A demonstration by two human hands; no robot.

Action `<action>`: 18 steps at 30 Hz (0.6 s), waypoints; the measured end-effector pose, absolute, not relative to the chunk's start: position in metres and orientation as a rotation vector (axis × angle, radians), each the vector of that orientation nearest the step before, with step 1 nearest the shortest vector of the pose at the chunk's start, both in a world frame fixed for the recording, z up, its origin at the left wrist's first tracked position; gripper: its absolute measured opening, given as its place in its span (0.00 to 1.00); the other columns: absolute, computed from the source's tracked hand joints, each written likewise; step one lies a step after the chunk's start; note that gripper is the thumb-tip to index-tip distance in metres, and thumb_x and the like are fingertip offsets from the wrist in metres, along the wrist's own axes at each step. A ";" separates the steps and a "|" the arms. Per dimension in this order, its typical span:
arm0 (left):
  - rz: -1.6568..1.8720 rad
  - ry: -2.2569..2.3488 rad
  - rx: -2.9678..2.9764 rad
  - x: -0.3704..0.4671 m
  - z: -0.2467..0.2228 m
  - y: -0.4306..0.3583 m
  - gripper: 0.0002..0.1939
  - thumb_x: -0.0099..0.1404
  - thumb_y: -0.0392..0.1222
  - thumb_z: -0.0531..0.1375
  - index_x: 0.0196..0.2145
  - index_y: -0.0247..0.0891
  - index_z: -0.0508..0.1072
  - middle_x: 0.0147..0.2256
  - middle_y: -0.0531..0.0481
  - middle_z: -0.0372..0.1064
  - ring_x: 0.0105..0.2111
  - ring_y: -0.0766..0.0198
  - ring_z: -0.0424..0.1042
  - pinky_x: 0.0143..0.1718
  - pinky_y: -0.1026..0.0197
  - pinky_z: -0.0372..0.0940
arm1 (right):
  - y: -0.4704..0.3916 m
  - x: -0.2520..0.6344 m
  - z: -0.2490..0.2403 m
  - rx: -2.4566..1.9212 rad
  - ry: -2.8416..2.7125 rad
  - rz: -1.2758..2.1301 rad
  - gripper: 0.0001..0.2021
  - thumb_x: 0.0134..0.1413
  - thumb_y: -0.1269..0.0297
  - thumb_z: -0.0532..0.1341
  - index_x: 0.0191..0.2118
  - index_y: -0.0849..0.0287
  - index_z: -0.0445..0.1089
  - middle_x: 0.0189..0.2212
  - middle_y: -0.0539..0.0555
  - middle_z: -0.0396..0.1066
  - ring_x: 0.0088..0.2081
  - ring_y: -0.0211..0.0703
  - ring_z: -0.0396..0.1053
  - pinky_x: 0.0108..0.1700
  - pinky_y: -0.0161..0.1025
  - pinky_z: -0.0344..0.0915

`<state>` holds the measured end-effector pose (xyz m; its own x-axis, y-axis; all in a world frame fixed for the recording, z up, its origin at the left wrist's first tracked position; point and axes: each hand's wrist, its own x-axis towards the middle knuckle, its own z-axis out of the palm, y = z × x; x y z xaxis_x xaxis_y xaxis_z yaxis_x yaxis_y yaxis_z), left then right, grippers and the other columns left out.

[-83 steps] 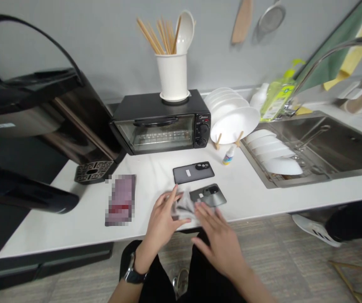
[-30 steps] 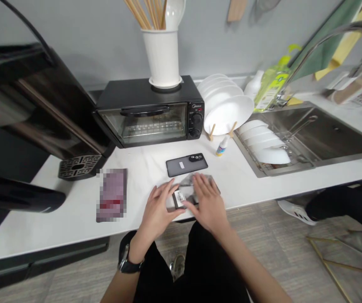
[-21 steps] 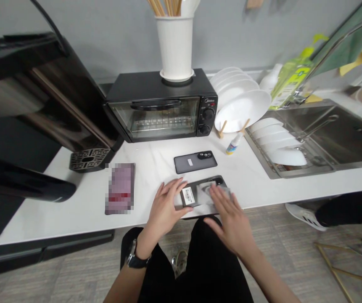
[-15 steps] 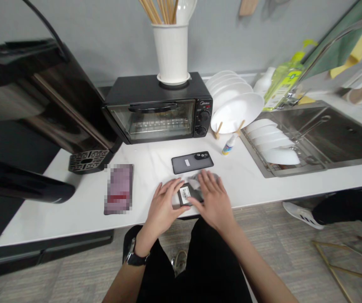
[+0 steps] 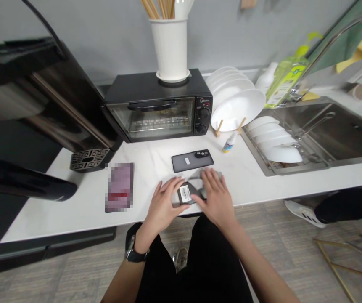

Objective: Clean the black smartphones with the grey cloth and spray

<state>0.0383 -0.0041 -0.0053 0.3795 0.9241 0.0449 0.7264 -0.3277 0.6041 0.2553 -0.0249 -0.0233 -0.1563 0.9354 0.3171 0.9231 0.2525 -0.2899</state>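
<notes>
A dark phone with a white barcode label lies on the counter near its front edge. My left hand wears a watch and grips the phone's left end between thumb and fingers. My right hand is closed over a grey cloth at the phone's right end, its thumb beside the label; most of the cloth is hidden under the fingers. Just beyond lies a black-rimmed phone case with a camera cutout. Farther right stands a small white spray bottle.
A blurred-out purple rectangle lies left on the white counter. Behind are a toaster oven bearing a utensil holder, a coffee machine and racked plates. Right is a sink with bowls.
The cloth under my right hand has changed shape and lies flatter beside the label. My left hand keeps its grip on the phone. The whole view has shifted slightly.
</notes>
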 end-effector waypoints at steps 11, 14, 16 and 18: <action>0.511 1.390 2.132 0.038 -0.004 -0.007 0.43 0.68 0.44 0.68 0.72 0.51 0.51 0.70 0.46 0.65 0.71 0.56 0.63 0.78 0.41 0.36 | -0.064 0.296 -0.025 -1.731 -2.115 0.044 0.38 0.75 0.43 0.51 0.79 0.61 0.46 0.74 0.63 0.57 0.75 0.63 0.54 0.73 0.69 0.52; 0.500 1.389 2.123 0.038 -0.004 -0.006 0.42 0.68 0.45 0.68 0.72 0.51 0.52 0.70 0.46 0.65 0.72 0.54 0.62 0.78 0.39 0.36 | -0.033 0.283 -0.024 -1.799 -2.025 0.011 0.39 0.74 0.42 0.52 0.76 0.68 0.52 0.73 0.68 0.58 0.75 0.68 0.53 0.73 0.71 0.52; 0.492 1.384 2.114 0.037 -0.004 -0.005 0.43 0.68 0.43 0.67 0.73 0.49 0.49 0.70 0.44 0.64 0.70 0.54 0.65 0.77 0.38 0.36 | -0.024 0.249 -0.019 -1.682 -2.122 0.071 0.40 0.72 0.41 0.54 0.74 0.70 0.57 0.73 0.69 0.57 0.75 0.68 0.53 0.73 0.69 0.52; 0.483 1.377 2.114 0.037 -0.004 -0.005 0.45 0.68 0.40 0.66 0.74 0.47 0.48 0.71 0.41 0.62 0.67 0.53 0.69 0.77 0.39 0.38 | -0.031 0.219 -0.014 -1.527 -2.247 0.150 0.41 0.72 0.41 0.55 0.74 0.72 0.56 0.74 0.69 0.56 0.76 0.64 0.52 0.75 0.67 0.51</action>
<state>0.0369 -0.0046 -0.0038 0.4061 0.9138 -0.0061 0.7100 -0.3113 0.6316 0.2186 -0.0306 -0.0144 -0.3103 0.9090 0.2783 0.8639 0.3918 -0.3166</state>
